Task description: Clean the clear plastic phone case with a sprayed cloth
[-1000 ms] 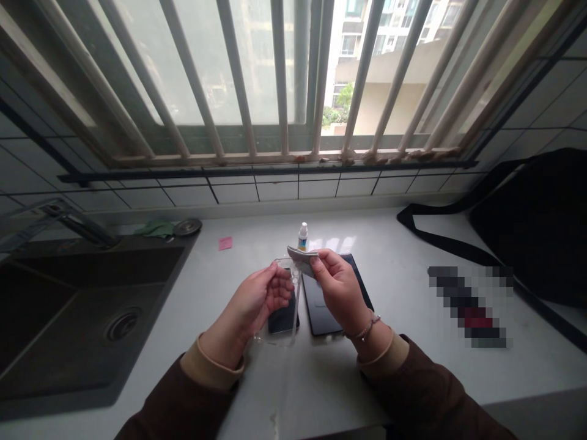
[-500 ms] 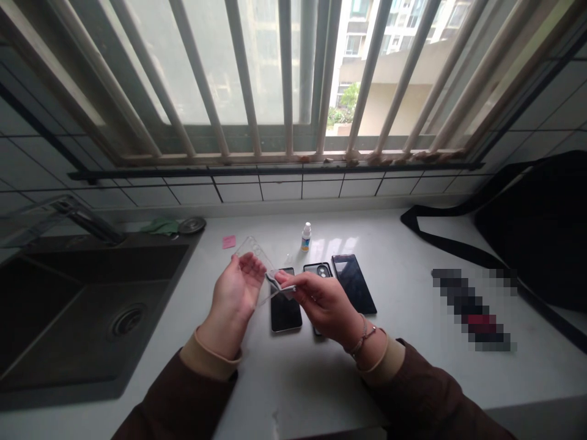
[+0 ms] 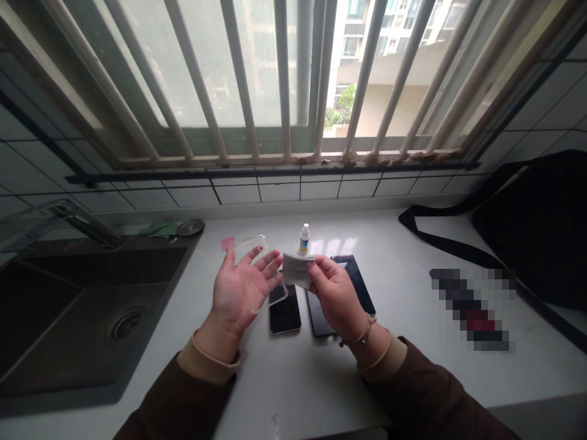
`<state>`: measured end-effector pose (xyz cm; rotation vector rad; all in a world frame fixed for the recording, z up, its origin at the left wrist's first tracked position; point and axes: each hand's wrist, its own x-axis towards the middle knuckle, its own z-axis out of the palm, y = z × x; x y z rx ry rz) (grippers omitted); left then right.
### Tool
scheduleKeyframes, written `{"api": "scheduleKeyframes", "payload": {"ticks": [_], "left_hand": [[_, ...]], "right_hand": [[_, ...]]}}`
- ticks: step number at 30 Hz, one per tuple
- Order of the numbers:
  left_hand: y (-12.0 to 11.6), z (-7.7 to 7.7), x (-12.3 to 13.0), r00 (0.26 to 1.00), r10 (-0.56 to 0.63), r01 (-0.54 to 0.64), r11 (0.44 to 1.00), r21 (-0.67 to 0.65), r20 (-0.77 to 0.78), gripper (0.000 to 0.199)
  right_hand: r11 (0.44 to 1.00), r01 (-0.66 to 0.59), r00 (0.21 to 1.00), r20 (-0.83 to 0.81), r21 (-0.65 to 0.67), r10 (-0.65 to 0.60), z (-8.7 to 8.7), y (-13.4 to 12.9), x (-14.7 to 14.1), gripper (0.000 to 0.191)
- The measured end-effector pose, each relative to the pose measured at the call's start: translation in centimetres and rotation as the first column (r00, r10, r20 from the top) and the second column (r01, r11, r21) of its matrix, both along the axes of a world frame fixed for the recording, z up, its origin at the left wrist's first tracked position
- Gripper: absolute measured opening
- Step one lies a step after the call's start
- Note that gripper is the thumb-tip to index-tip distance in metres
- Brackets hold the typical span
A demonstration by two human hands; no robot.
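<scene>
My left hand [image 3: 245,278] is palm up with its fingers spread inside a clear phone case [image 3: 270,301], holding it up over the counter. The thumb lies by the case's left edge and the fingers reach toward its right edge. Pinched between the thumb and fingers of my right hand [image 3: 332,287] is a folded grey cloth [image 3: 297,271], just right of the case. Below the case lies a dark-screened phone [image 3: 285,315]. Another dark phone [image 3: 322,324] is partly hidden by my right hand. Behind that hand rests a larger black flat device [image 3: 362,290].
A small white bottle [image 3: 304,239] stands behind the cloth. One pink sticky note [image 3: 227,244] lies left of it. The dark sink [image 3: 151,354] is at left, with a faucet [image 3: 82,223] and green cloth [image 3: 158,228]. A black bag [image 3: 536,226] sits at right.
My left fingers have spread and the clear case has turned to face me more. My right hand has drawn the cloth away from the case, slightly up and right.
</scene>
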<state>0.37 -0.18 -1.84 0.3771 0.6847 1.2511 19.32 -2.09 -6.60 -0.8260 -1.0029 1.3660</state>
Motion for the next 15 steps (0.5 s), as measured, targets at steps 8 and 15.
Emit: {"api": "scheduleKeyframes", "payload": {"ticks": [8,15], "left_hand": [[-2.5,-0.6,1.3,0.83,-0.498,0.53,0.845,0.076,-0.25,0.05],[-2.4,-1.6,1.6,0.748,-0.532,0.569,0.822,-0.03,-0.397,0.038]], "right_hand": [[0.942,0.29,0.867,0.369,0.171,-0.334,0.0,1.1,2.1,0.034],[0.907,0.057,0.861,0.44,0.418,-0.257,1.7,-1.0,0.8,0.02]]}}
